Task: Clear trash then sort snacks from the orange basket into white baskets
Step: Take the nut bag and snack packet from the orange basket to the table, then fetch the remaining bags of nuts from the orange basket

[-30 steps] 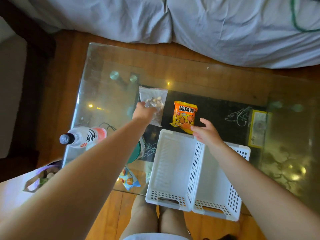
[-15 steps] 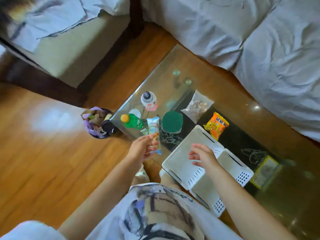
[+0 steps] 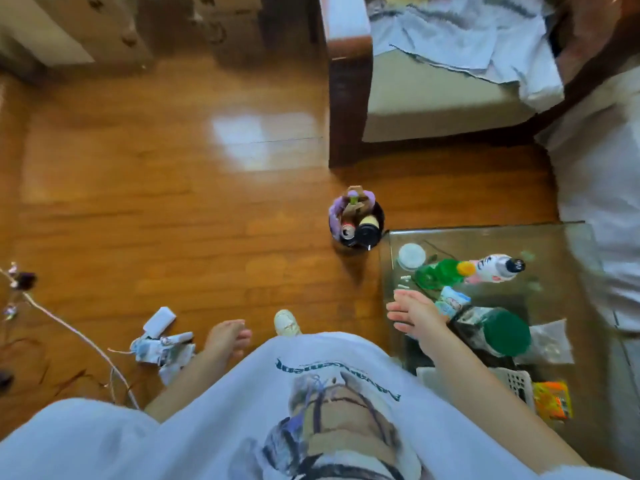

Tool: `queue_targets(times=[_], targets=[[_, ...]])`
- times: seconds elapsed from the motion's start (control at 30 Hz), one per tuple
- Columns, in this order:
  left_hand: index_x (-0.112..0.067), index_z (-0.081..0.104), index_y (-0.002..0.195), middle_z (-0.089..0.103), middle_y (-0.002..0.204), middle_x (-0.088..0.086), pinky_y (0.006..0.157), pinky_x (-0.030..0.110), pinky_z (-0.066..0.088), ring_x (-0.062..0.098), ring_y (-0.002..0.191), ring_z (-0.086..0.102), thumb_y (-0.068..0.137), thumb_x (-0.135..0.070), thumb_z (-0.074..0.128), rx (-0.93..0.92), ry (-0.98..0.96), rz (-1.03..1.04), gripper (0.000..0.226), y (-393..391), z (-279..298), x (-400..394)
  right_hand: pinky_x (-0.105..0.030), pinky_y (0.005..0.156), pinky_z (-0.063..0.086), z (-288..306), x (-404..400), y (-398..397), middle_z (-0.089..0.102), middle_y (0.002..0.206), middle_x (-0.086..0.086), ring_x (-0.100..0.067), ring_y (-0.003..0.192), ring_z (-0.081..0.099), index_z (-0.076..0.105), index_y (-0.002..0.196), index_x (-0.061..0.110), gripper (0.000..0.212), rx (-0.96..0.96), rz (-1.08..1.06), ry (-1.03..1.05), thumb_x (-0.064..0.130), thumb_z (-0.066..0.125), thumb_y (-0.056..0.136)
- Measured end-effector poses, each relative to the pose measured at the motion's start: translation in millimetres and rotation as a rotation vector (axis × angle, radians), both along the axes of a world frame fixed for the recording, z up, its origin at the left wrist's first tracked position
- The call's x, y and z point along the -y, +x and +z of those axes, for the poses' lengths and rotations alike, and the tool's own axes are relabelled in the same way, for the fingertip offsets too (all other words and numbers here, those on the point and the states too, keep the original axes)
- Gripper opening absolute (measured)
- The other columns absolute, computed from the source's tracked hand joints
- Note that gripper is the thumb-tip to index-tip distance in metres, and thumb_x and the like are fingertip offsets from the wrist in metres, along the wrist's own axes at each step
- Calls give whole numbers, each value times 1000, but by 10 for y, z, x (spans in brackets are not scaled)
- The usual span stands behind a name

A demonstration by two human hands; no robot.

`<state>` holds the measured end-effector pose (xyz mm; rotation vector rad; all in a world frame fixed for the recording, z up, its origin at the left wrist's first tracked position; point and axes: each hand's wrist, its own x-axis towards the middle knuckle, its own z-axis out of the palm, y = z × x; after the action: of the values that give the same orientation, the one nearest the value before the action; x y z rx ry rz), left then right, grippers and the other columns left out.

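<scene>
My right hand [image 3: 415,315] hovers flat, fingers straight, over the left edge of the glass table [image 3: 561,244], just left of a small blue snack packet [image 3: 452,301]. My left hand [image 3: 227,337] hangs low beside my knee with loosely curled fingers and nothing in it. On the floor to its left lies crumpled white paper trash [image 3: 162,349]. A black trash bin [image 3: 358,225] with a purple liner, cans and a paper bag stands on the floor off the table's corner. A corner of a white basket [image 3: 516,384] and an orange snack packet [image 3: 552,405] show at the lower right.
A green bottle [image 3: 440,273], a white black-capped bottle [image 3: 495,268], a white lid [image 3: 411,256], a green-lidded jar [image 3: 505,334] and a clear bag of nuts [image 3: 549,339] crowd the table. A sofa [image 3: 433,95] stands behind. A cable [image 3: 79,336] crosses the wooden floor.
My view has swung far left toward the floor. My left hand left the blue packet at the table edge and dropped beside my knee. My right hand moved from the white basket to the table's left edge.
</scene>
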<state>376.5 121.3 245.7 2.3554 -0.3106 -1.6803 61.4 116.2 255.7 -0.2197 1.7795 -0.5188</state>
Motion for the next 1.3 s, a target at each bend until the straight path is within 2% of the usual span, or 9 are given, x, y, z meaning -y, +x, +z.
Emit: queue_targets(times=[0.1,0.2,0.33,0.43,0.6,0.8,0.97,1.13,1.3], targets=[[3,45,129,60,111,22,95,42,40,33,98,58,98,-13,43,-17,50,170,36,624,-61,32,-24,60,50,-9,302,499,64,83,-2,-14,71,62,56,107,18,15,-58,92,22,22,51,94],[-1,53,113,59,99,15,82,38,41,22,73,53,97,-15,44,-55,76,272,23,1120,-76,91,-35,72,55,-41,481,902,64,85,-4,-16,74,63,56,111,16,19,-67,132,50,22,51,94],[-2,54,116,57,128,16,99,39,42,29,112,57,97,-18,45,-33,114,340,26,1518,-110,252,-40,90,51,-33,631,1249,65,86,-7,-28,96,65,55,113,12,21,-120,138,122,20,51,94],[-5,53,121,60,123,14,88,36,46,26,110,58,96,-20,47,-42,67,341,29,1616,-96,551,-37,91,51,-39,854,1457,60,78,-3,-27,103,63,55,109,12,18,-175,127,205,21,51,94],[-12,58,112,64,99,6,67,26,48,19,90,60,95,-23,51,-75,-42,378,22,1764,-66,1214,-24,56,46,-133,1481,1841,61,82,-8,-29,95,65,56,108,8,18,-191,140,268,19,50,94],[-14,57,106,62,82,2,64,25,45,14,69,56,96,-19,48,-91,-100,467,14,2324,3,1904,-30,63,50,-469,2693,2437,58,124,-24,-15,53,44,58,95,7,15,-166,272,306,17,47,92],[-9,57,115,62,85,4,66,26,44,16,73,57,96,-18,49,10,-43,609,23,2952,149,2320,-34,69,51,-461,3801,3258,66,91,-8,-20,74,62,55,100,12,14,-172,516,257,23,50,93],[-9,56,118,61,104,10,78,33,46,22,90,58,97,-18,47,5,-61,800,25,3324,204,2589,-25,51,36,-268,4663,4172,59,76,-7,-17,60,51,53,104,10,13,-69,780,121,17,47,94],[-14,51,107,58,81,4,63,27,41,15,70,53,95,-19,49,-91,-16,1105,13,3542,106,2636,-22,55,35,-114,5247,5045,55,67,-3,-10,50,52,52,95,15,9,14,992,45,11,44,94]])
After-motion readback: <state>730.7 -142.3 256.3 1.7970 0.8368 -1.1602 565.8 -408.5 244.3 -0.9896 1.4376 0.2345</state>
